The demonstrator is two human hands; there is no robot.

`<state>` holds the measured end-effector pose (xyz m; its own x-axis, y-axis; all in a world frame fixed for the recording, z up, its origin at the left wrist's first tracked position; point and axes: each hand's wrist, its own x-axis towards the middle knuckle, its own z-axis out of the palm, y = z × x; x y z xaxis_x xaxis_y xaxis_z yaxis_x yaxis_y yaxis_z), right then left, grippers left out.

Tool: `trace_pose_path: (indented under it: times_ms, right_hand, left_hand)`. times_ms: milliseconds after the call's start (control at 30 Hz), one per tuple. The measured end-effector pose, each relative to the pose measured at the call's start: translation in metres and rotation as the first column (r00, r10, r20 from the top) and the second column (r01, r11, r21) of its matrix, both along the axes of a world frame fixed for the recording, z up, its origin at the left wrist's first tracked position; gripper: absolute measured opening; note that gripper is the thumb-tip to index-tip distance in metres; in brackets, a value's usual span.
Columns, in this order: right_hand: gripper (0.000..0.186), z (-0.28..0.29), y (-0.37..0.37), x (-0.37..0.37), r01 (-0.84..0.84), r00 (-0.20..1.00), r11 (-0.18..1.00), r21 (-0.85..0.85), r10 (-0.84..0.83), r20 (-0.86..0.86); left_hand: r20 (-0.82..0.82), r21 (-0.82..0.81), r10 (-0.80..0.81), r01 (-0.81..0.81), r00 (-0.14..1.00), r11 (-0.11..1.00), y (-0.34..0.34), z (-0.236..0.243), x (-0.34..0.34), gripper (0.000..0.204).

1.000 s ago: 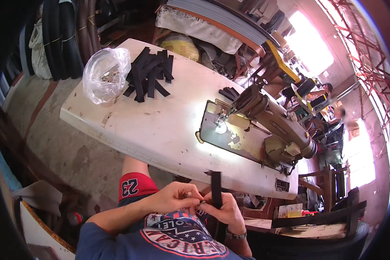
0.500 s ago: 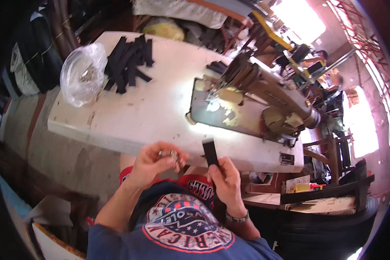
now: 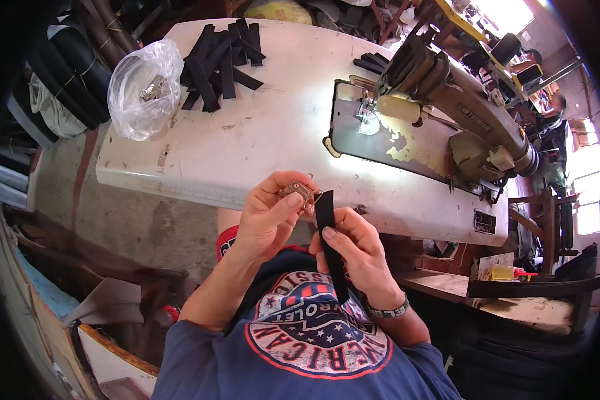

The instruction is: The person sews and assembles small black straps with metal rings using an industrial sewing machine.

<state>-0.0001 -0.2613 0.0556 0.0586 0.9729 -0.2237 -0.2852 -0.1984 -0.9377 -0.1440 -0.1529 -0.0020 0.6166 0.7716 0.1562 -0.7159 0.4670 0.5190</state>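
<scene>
My left hand [image 3: 268,217] pinches a small silvery metal buckle [image 3: 299,191] between thumb and fingers. A thin wire-like part of it reaches toward the strap's upper end. In my right hand [image 3: 361,252] is a short black strap [image 3: 325,212], gripped between thumb and fingers, its lower end hanging in front of my shirt. Buckle and strap end are side by side; whether one is threaded through the other I cannot tell. Both hands are just off the front edge of the white table [image 3: 247,157].
A sewing machine [image 3: 477,117] stands on the table's right side. Black strips [image 3: 220,63] lie piled at the far left beside a clear plastic bag [image 3: 144,93] of small metal pieces. More strips [image 3: 372,63] lie behind the machine. A person [image 3: 555,103] is in the far right background.
My left hand has brought the buckle right up to the strap's upper end. The strap shows more of its length now, and the view has shifted.
</scene>
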Motion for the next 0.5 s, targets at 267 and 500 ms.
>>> trace_pose_path:
  times_ms: [267, 500]
  right_hand:
    - [0.02, -0.0013, -0.0001, 0.0041, -0.081, 0.976, 0.997, 0.017, 0.082, -0.202]
    - [0.019, -0.0027, -0.0019, 0.001, -0.016, 0.961, 1.0, 0.013, 0.019, -0.276]
  left_hand:
    - [0.045, -0.041, -0.081, 0.083, 0.996, 0.996, 0.0003, -0.002, -0.0019, 0.028]
    - [0.051, -0.077, -0.092, 0.096, 0.994, 0.992, -0.0007, -0.0002, 0.0014, 0.028]
